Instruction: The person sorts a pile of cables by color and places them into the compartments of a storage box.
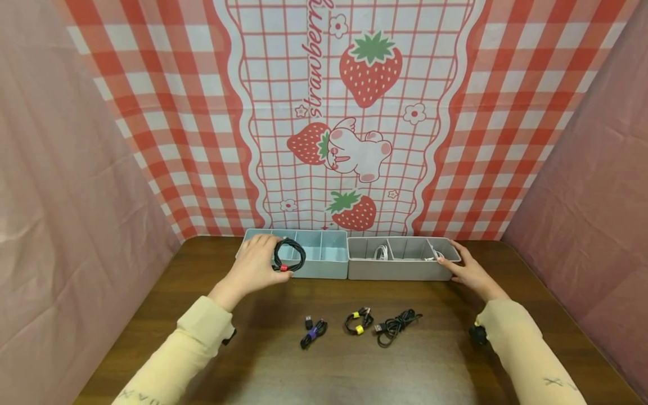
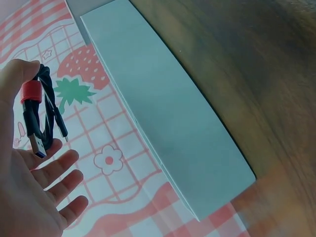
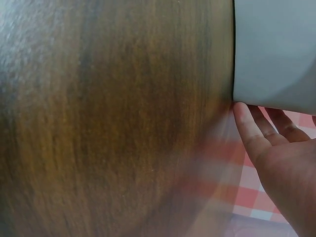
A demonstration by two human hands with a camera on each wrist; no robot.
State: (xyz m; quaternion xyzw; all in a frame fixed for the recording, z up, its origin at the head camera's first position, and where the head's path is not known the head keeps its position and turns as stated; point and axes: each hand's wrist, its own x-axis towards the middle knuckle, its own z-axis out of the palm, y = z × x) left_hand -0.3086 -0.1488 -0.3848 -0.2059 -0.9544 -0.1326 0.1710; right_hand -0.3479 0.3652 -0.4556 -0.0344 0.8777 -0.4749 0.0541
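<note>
My left hand (image 1: 253, 260) pinches a coiled black USB cable (image 1: 302, 259) with a red tie, between thumb and index finger. In the left wrist view the cable (image 2: 48, 111) hangs with its plugs down, the other fingers spread below it. This hand is above the left part of a light blue divided box (image 1: 331, 270), whose visible compartments hold nothing. At the right end of a grey divided box (image 1: 395, 271), my right hand (image 1: 473, 273) rests its fairly straight fingers against the end wall, thumb at the front rim. White cables (image 1: 381, 252) lie in two grey compartments.
On the brown table (image 1: 263, 360) in front of the boxes lie three black cables: one with a purple tie (image 1: 313, 333), one with yellow ties (image 1: 359, 322) and a loosely bundled one (image 1: 397, 326). A strawberry-print cloth (image 1: 324, 124) hangs right behind the boxes, and pink cloth flanks both sides.
</note>
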